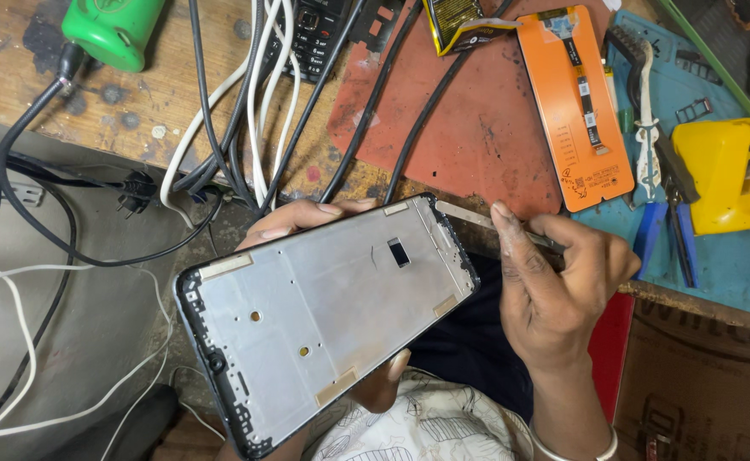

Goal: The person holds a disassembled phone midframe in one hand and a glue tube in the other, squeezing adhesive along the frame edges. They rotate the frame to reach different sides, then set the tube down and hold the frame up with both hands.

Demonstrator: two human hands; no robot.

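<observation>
Two hands work: left hand (323, 224) cradles a thin, light, rigid phone frame (323, 320) by its edges; right hand (554, 290) pinches a metal tool (477, 220).

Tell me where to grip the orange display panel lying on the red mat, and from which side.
Grip the orange display panel by its two long edges near the lower end, coming from above. It lies flat, its ribbon cable runs down the middle, and tools crowd its right side.

phone frame (323, 316): bare silver metal plate with a black rim, tan tape strips at its edges, a small dark rectangular cutout and two small round holes; lying tilted, inner face up. thin metal tool (477, 220): flat blade, its tip resting at the frame's upper right corner.
</observation>
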